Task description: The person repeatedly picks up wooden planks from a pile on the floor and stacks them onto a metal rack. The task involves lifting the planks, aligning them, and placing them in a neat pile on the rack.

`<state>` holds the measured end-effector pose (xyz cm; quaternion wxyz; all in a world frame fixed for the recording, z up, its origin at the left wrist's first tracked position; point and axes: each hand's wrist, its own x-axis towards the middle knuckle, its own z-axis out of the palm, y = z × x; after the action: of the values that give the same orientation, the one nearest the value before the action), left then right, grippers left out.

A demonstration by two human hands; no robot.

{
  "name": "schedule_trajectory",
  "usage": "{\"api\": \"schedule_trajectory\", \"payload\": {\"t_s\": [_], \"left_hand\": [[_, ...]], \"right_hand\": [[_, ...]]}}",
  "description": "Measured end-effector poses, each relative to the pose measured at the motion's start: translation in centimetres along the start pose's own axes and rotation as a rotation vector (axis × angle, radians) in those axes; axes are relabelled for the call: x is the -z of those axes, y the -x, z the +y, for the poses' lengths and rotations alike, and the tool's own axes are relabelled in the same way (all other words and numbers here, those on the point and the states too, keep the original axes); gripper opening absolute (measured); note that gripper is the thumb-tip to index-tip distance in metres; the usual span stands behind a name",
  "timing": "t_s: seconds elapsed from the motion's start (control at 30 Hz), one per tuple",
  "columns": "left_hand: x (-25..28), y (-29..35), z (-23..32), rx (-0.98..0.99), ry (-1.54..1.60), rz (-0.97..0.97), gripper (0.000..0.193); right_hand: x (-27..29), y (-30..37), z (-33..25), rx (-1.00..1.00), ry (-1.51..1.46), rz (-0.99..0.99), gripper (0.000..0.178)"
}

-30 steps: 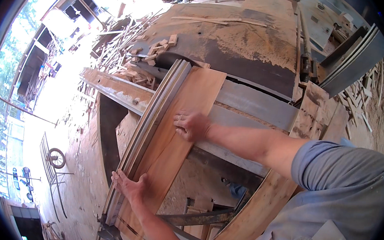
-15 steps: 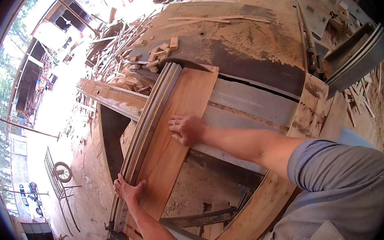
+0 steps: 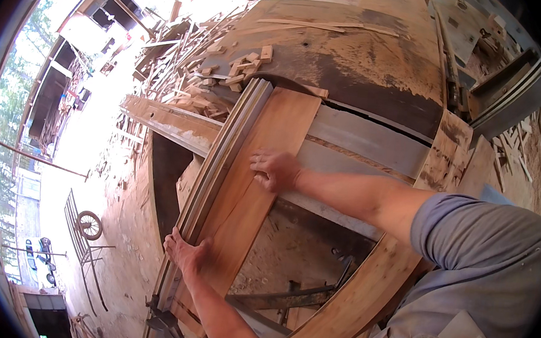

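A long flat wooden board [image 3: 229, 207] lies slantwise in front of me, along a grooved metal rail [image 3: 225, 143]. My left hand [image 3: 187, 256] is closed over the rail near its lower part, fingers across it and thumb against the board. Farther up the board rests my right hand [image 3: 275, 170], its fingers bent and touching the top face near the right edge. The dark curved edge of a saw blade [image 3: 282, 80] shows at the board's far end. Just past it lies a short light wood strip [image 3: 315, 92].
Beyond the blade spreads a dusty table top [image 3: 361, 62] with small wood blocks [image 3: 248, 65] on its left. Scrap wood [image 3: 183, 67] is heaped behind. A wooden beam [image 3: 356, 293] runs close to my body. A wheeled metal cart [image 3: 90, 226] stands at left.
The view has shifted, so the scene sits farther right and higher. Both hands keep their places on the rail and board. The light strip now shows more apart from the board's far end.
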<state>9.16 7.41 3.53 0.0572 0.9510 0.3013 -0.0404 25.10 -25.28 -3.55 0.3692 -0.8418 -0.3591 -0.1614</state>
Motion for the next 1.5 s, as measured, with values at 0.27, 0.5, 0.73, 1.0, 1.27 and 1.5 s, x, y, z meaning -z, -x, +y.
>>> {"api": "schedule_trajectory", "payload": {"t_s": [0.27, 0.5, 0.73, 1.0, 1.27, 1.5], "left_hand": [[-1.1, 3.1, 0.0, -0.022, -0.012, 0.053, 0.119], [-6.1, 11.0, 1.4, -0.035, -0.017, 0.312, 0.096], [-13.9, 25.6, 10.5, 0.519, 0.609, 0.899, 0.088], [-15.7, 23.5, 10.2, 0.708, 2.552, 0.434, 0.042], [-10.4, 28.3, 16.1, 0.903, 2.397, 0.407, 0.035], [-6.1, 41.0, 8.4, 0.74, 2.395, 0.727, 0.035]], "right_hand": [[1.8, 2.7, -0.4, -0.032, 0.043, -0.048, 0.028], [3.9, 5.9, -1.8, 0.0, 0.072, -0.111, 0.034], [4.6, 8.5, -1.2, -0.002, 0.097, -0.107, 0.039], [5.8, 9.7, 0.8, 0.09, -0.012, -0.22, 0.04], [20.9, 13.4, 22.5, -0.006, 0.58, -0.036, 0.043], [23.6, 17.9, 11.6, -0.996, -0.614, -0.125, 0.035]]}}
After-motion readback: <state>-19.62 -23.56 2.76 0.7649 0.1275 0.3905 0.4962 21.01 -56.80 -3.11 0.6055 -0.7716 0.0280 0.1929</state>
